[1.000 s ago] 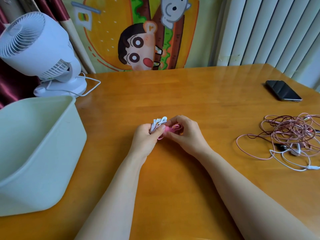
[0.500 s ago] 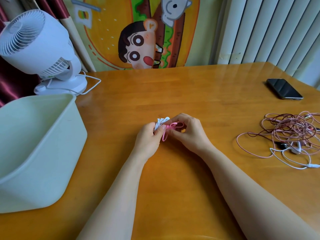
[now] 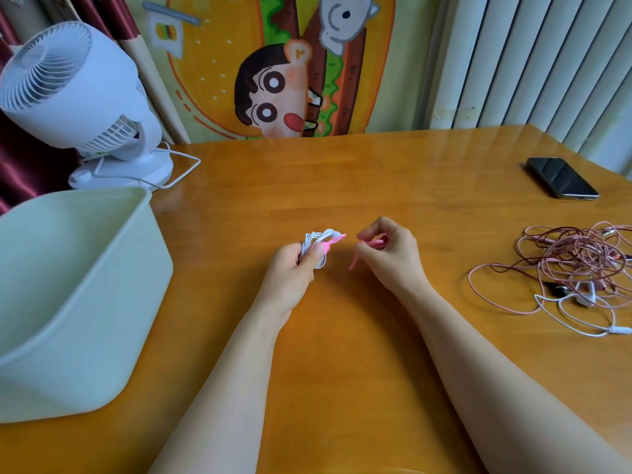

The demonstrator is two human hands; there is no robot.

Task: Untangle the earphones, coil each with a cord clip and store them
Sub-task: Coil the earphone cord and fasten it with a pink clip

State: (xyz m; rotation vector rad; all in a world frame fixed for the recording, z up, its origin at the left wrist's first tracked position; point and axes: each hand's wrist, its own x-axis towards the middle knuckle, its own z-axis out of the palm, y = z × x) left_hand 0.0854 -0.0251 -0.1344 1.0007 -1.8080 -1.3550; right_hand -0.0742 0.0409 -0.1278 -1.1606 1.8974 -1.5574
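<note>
White earphones (image 3: 316, 241) sit coiled in the left hand (image 3: 289, 271) over the middle of the desk (image 3: 342, 186), fingers curled tight round them, right hand (image 3: 393, 258) fingers pinching a pink cord clip (image 3: 374, 241) just beside, pink tangle (image 3: 581, 258) lying off right.

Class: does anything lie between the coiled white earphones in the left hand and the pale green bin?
Nothing visible does. Only bare table separates the white earphones, gripped by the left hand, from the bin. The tangled earphones lie off to the right.
</note>
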